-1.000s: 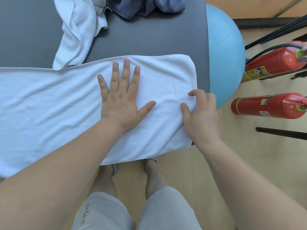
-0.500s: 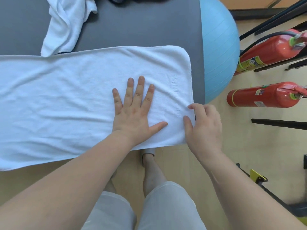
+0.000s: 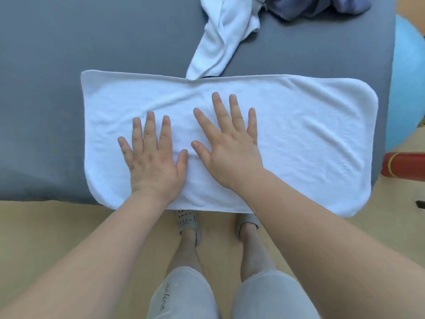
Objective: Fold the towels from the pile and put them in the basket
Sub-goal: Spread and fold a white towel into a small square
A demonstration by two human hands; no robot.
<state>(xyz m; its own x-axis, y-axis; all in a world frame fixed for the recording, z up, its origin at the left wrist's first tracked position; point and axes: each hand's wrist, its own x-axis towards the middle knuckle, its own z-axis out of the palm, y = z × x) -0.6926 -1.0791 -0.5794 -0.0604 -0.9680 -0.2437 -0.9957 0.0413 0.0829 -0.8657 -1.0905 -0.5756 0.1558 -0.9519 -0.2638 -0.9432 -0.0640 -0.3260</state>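
Palms flat and open, gripping nothing, we press left hand point(image 3: 153, 157) and right hand point(image 3: 230, 146) side by side on the towel point(image 3: 310, 139) to smooth it for folding.

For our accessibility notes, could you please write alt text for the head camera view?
Both hands, left hand and right hand, press flat on a white towel spread across a grey table. A crumpled white towel and a dark cloth lie behind it.
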